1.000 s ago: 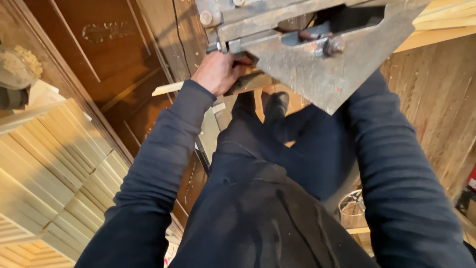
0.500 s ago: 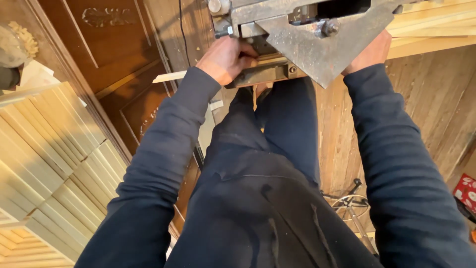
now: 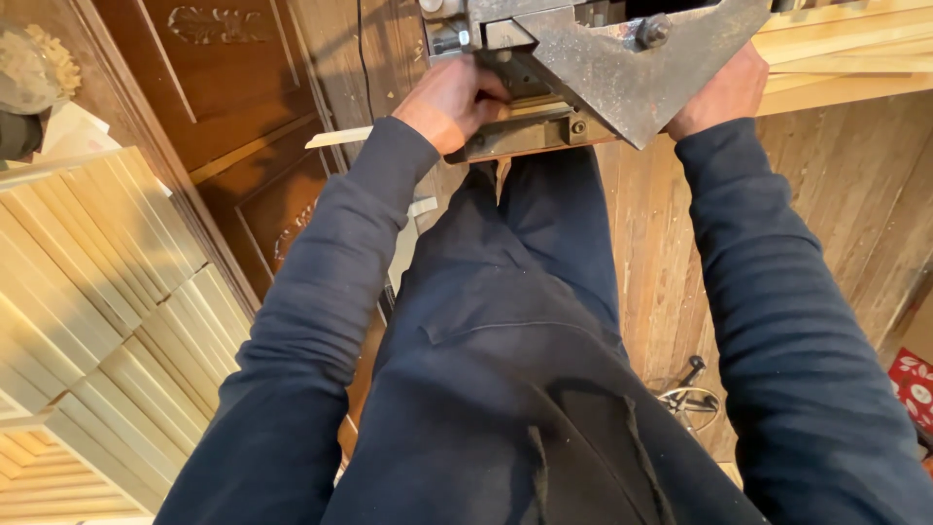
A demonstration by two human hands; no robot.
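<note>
Wood strip (image 3: 342,137) under machine (image 3: 622,58), hands (image 3: 455,97) flanking.

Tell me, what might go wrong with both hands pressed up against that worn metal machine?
The left hand grips the parts under the grey, rust-flecked metal machine, with fingers tucked between its pieces, so they could get pinched. The right hand rests by the edge of the triangular plate, which might scrape it. The thin pale wooden strip sticking out to the left could catch the dark sleeve.
</note>
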